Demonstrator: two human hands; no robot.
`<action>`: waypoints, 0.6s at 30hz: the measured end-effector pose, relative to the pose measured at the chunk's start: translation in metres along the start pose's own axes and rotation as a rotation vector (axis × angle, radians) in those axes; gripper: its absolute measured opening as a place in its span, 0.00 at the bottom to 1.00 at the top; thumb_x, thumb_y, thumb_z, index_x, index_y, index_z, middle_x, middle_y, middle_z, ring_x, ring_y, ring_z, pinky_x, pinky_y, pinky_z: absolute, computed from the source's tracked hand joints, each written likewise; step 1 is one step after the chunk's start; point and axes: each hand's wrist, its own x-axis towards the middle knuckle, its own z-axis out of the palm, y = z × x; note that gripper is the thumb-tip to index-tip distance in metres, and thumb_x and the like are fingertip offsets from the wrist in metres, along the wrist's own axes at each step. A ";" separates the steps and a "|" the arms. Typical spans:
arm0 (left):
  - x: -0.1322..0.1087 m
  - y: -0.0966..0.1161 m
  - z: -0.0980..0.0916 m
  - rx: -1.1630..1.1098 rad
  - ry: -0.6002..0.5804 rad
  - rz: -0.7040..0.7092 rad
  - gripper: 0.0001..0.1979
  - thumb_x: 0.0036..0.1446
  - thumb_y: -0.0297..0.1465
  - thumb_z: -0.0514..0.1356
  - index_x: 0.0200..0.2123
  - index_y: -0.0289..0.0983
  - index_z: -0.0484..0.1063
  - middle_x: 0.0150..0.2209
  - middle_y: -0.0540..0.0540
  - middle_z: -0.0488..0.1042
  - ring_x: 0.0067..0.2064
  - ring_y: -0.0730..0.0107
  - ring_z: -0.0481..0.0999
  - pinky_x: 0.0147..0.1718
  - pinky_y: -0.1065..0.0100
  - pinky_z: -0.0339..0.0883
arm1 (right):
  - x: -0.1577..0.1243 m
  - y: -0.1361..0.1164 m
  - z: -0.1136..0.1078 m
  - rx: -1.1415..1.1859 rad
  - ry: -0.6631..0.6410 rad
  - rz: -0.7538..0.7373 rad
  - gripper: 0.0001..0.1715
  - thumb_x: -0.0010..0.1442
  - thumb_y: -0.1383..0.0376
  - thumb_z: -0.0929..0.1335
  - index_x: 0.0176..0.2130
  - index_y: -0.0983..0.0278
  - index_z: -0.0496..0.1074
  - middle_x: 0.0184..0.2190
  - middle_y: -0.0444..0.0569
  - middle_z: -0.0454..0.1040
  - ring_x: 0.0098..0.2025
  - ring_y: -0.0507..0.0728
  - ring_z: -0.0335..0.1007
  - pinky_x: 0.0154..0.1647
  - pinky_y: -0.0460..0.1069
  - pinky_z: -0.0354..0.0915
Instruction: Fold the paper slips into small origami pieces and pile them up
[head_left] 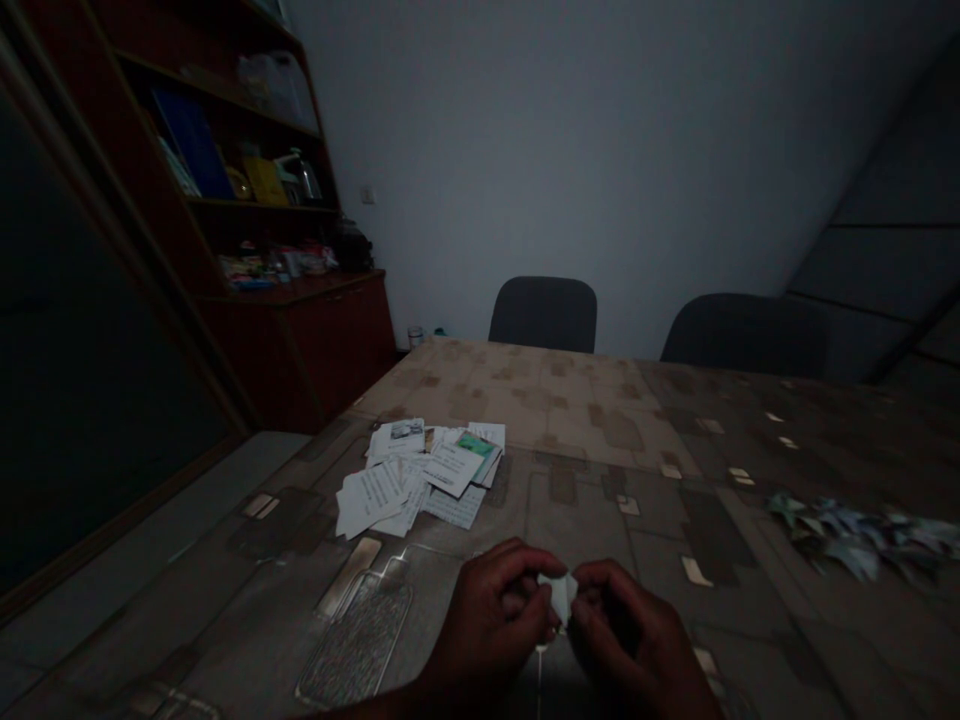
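Between my two hands, low in the head view, is a small folded piece of white paper (562, 598). My left hand (504, 612) pinches its left side between thumb and forefinger. On the right edge, the fingers of my right hand (628, 628) are closed on the same paper. The fingers cover part of it, so its full shape is hidden. Beyond my left hand lies a loose pile of printed paper pieces (382, 495), one with a green picture. Off to the right, several folded paper shapes (855, 535) lie in a cluster.
A patterned cloth covers the table (555, 400). Behind its far edge stand two dark chairs, one in the middle (544, 312) and one at the right (742, 332). At the left is a reddish-brown cabinet (330, 345) with filled shelves. The room is dim.
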 end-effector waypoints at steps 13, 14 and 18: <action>-0.004 -0.003 0.001 0.140 -0.052 0.132 0.12 0.51 0.22 0.57 0.37 0.34 0.77 0.31 0.47 0.71 0.24 0.73 0.74 0.23 0.74 0.69 | 0.002 0.004 0.001 0.165 -0.008 0.086 0.13 0.55 0.57 0.67 0.36 0.63 0.72 0.25 0.43 0.73 0.28 0.54 0.68 0.29 0.46 0.61; -0.004 -0.003 0.001 0.117 -0.054 0.111 0.11 0.51 0.23 0.58 0.38 0.34 0.76 0.30 0.47 0.72 0.24 0.73 0.74 0.23 0.74 0.68 | 0.002 0.005 0.001 0.186 -0.025 0.086 0.14 0.56 0.56 0.67 0.37 0.63 0.72 0.27 0.44 0.74 0.29 0.55 0.69 0.31 0.46 0.62; -0.003 -0.004 0.002 -0.023 -0.063 0.017 0.09 0.53 0.26 0.60 0.40 0.34 0.71 0.27 0.49 0.72 0.25 0.71 0.75 0.24 0.73 0.69 | 0.004 0.009 0.001 0.254 -0.131 0.075 0.16 0.59 0.55 0.66 0.42 0.64 0.72 0.30 0.48 0.77 0.32 0.57 0.71 0.33 0.47 0.64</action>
